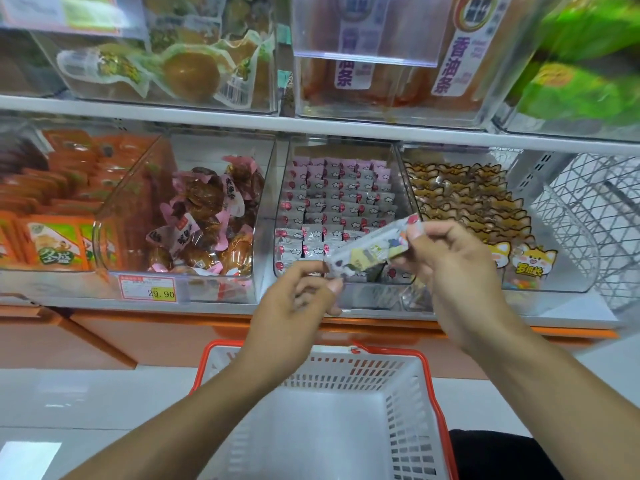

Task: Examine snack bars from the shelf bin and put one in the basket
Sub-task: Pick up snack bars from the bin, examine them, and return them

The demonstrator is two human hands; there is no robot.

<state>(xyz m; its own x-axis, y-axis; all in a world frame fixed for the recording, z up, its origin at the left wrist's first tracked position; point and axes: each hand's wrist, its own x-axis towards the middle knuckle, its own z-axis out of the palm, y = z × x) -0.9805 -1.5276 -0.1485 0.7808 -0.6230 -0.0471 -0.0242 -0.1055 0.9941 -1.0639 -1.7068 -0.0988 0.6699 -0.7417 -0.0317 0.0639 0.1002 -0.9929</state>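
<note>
One snack bar, long axis tilted up-right; left hand & right hand pinching its ends over one basket.

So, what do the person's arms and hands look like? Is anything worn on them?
Both forearms are bare: no sleeves, gloves, watch or bracelet show. The left hand and right hand carry no visible rings. Nails look short and unpainted.

White shelf boards in two tiers, clear plastic bins on both. Orange base cabinet under the lower shelf. Pale glossy floor with a bright reflection at lower left. White wire rack at right. Red price tag reads 29.90.
</note>
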